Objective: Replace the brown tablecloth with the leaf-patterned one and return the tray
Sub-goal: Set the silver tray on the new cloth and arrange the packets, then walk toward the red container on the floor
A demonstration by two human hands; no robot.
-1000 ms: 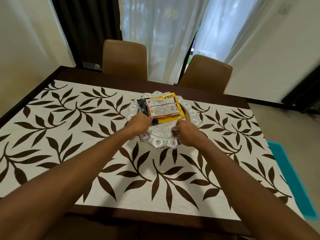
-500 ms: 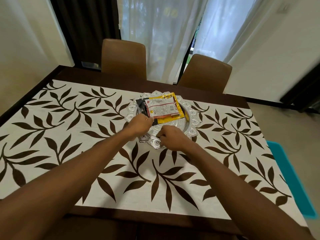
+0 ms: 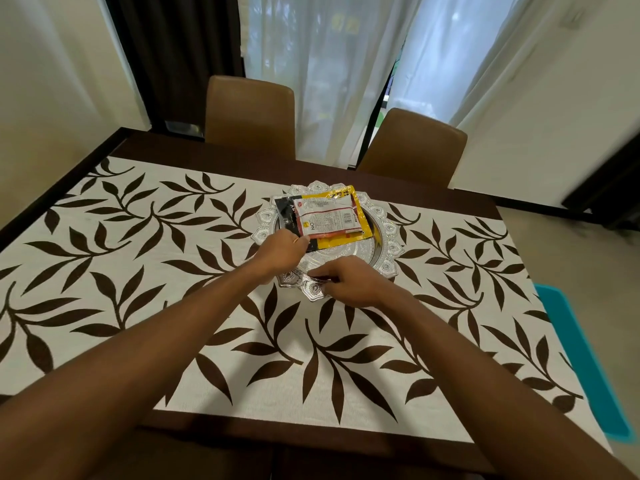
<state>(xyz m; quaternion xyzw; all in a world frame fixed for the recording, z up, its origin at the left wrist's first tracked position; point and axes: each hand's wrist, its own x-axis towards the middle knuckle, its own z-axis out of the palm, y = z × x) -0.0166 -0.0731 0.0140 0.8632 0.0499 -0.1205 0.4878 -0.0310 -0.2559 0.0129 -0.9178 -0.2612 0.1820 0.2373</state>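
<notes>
A: Where is the job standing?

B: Nearest me, a bare strip of dark tabletop (image 3: 311, 434) is showing. The leaf-patterned tablecloth (image 3: 277, 375) is lying flat, spreading out to both sides of the tray. No brown cloth is showing anywhere, so I'm judging the swap done.

A: So the tray is what's left?

B: Yes. The tray (image 3: 389, 247) is sitting on the cloth, with more cloth on its near side than beyond it. Both arms are reaching for its near rim.

A: Fingers?

B: The right hand (image 3: 349, 282) is lying on the tray's near edge, fingers curled, thumb and forefinger pinching the rim. The left hand (image 3: 280, 251) is working the near-left rim, fingers curled round it, thumb tip touching the near corner of the packets (image 3: 327, 218).

A: Why both hands on one side?

B: My read is that they're nudging or turning the tray to settle it square. Gripping low at the rim is keeping it flat, so the load isn't sliding.

A: Load?

B: The packets are lying stacked on the tray's far half, a white-and-red one over a yellow one, with a black one peeking out to the left.

A: Risk?

B: Dragging instead of lifting could ruck the cloth under the tray.

A: Beyond it?

B: Two brown chairs (image 3: 251, 116) are standing past the tray, with sheer curtains (image 3: 329, 81) hanging behind them. A teal mat (image 3: 581, 358) is lying on the floor, well right of the tray.
</notes>
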